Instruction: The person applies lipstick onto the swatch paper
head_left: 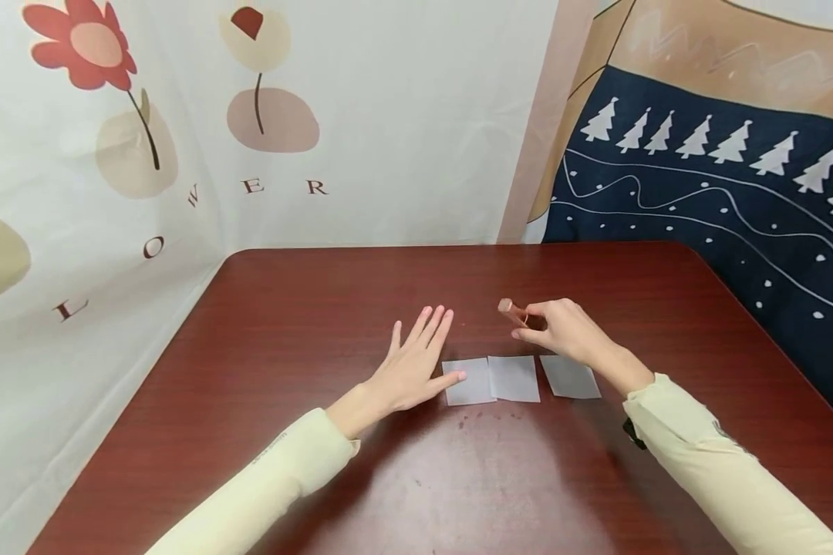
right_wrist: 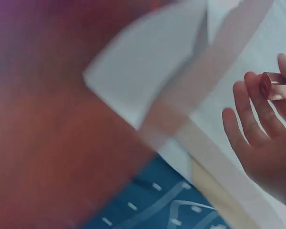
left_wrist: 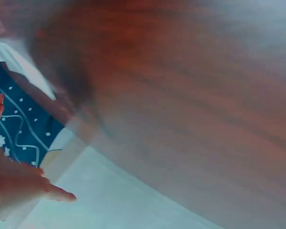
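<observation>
My right hand (head_left: 565,327) pinches a short copper-coloured stick (head_left: 514,312) between thumb and fingers, above the table behind the paper squares. In the right wrist view the stick (right_wrist: 276,88) shows a flat reddish end, and the other fingers spread away from it. My left hand (head_left: 413,370) is stretched flat with straight fingers, and its thumb overlaps the left paper square (head_left: 468,389). Right beside that one lies the middle paper square (head_left: 515,378); the right paper square (head_left: 572,379) sits slightly apart and tilted, partly under my right hand in this view.
The dark red wooden table (head_left: 305,308) carries faint reddish marks in front of the squares. A white printed cloth (head_left: 403,116) hangs behind and to the left. A navy cloth (head_left: 673,185) with white trees hangs at the right.
</observation>
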A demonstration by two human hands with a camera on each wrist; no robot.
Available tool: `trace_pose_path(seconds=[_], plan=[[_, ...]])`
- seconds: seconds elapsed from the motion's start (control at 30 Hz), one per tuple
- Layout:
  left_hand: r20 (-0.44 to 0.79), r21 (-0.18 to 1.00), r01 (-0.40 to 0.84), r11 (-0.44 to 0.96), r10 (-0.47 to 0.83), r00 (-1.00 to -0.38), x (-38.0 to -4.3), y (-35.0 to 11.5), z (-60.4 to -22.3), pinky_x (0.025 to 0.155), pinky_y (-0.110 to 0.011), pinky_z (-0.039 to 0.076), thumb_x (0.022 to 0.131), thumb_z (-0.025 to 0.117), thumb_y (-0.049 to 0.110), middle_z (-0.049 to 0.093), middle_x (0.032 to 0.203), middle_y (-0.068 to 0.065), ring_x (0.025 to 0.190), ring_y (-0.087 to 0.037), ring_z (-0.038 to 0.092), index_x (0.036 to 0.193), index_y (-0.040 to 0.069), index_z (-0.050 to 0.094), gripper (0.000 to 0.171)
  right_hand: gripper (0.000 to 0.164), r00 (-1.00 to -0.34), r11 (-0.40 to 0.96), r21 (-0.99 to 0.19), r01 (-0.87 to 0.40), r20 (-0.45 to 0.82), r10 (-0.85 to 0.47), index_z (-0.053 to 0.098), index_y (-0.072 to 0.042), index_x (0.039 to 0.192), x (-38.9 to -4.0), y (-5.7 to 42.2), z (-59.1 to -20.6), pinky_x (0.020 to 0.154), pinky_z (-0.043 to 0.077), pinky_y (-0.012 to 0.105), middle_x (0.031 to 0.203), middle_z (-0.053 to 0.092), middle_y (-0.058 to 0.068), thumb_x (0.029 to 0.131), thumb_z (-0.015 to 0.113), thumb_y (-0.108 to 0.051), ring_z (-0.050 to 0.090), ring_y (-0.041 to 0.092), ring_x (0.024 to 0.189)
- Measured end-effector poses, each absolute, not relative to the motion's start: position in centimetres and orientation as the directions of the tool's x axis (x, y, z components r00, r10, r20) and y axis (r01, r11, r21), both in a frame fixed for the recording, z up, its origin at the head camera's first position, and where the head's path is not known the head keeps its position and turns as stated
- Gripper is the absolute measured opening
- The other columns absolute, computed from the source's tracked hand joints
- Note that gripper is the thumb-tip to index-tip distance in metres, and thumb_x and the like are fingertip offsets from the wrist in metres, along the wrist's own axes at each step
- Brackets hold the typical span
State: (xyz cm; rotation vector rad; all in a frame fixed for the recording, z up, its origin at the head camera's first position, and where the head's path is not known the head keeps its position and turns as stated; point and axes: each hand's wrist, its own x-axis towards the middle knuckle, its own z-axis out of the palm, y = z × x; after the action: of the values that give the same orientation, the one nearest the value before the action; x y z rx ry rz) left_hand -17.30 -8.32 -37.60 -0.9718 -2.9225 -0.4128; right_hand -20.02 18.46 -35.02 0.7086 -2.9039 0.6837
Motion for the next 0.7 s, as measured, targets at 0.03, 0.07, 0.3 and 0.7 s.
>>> trace_pose_path(seconds=[0.03, 0.07, 0.3, 0.7], plan=[[0.159, 0.24, 0.614, 0.752, 0.594, -0.789, -17.4, -7.8, -37.3, 0.105, -0.059, 0.009, 0.089, 0.052, 0.054, 0.007, 0.155, -0.006, 0.141, -0.022, 0.005, 0.15, 0.01, 0.007, 0.088, 0.017, -0.875, 0.81, -0.333, -0.483, 0.19, -0.445, 0.067, -0.01, 0.082, -19.7, 18.5, -34.6, 0.05, 0.04, 0.027, 0.067, 0.058, -0.003, 0.079, 0.075, -0.025, 0.048, 0.012, 0.06], [0.203, 0.234, 0.64, 0.732, 0.606, -0.769, -17.4, -7.3, -37.0, 0.106, -0.057, 0.012, 0.088, 0.055, 0.052, 0.011, 0.155, -0.007, 0.14, -0.022, 0.01, 0.15, 0.01, 0.009, 0.088, 0.017, -0.859, 0.817, -0.269, -0.51, 0.202, -0.47, 0.066, -0.011, 0.079, -19.5, 18.6, -34.4, 0.05, 0.039, 0.026, 0.066, 0.056, -0.005, 0.078, 0.075, -0.026, 0.047, 0.012, 0.059], [0.421, -0.072, 0.779, 0.623, 0.727, -0.542, -17.5, -3.8, -36.4, 0.097, -0.045, 0.035, 0.082, 0.07, 0.036, 0.052, 0.131, -0.005, 0.114, -0.021, 0.05, 0.133, 0.009, 0.05, 0.061, 0.028, -0.752, 0.775, -0.027, -0.631, 0.264, -0.604, 0.057, -0.014, 0.065, -18.0, 17.5, -34.2, 0.044, 0.036, 0.024, 0.056, 0.042, -0.007, 0.073, 0.079, -0.029, 0.04, 0.01, 0.052], [0.515, -0.215, 0.718, 0.663, 0.701, -0.493, -18.1, -2.4, -36.6, 0.071, -0.029, 0.043, 0.075, 0.075, 0.023, 0.064, 0.081, 0.005, 0.075, -0.014, 0.056, 0.087, 0.016, 0.067, 0.016, 0.026, -0.672, 0.738, 0.056, -0.673, 0.37, -0.641, 0.058, -0.012, 0.068, -17.7, 16.7, -35.4, 0.047, 0.041, 0.029, 0.062, 0.052, -0.003, 0.074, 0.078, -0.028, 0.049, 0.018, 0.057]])
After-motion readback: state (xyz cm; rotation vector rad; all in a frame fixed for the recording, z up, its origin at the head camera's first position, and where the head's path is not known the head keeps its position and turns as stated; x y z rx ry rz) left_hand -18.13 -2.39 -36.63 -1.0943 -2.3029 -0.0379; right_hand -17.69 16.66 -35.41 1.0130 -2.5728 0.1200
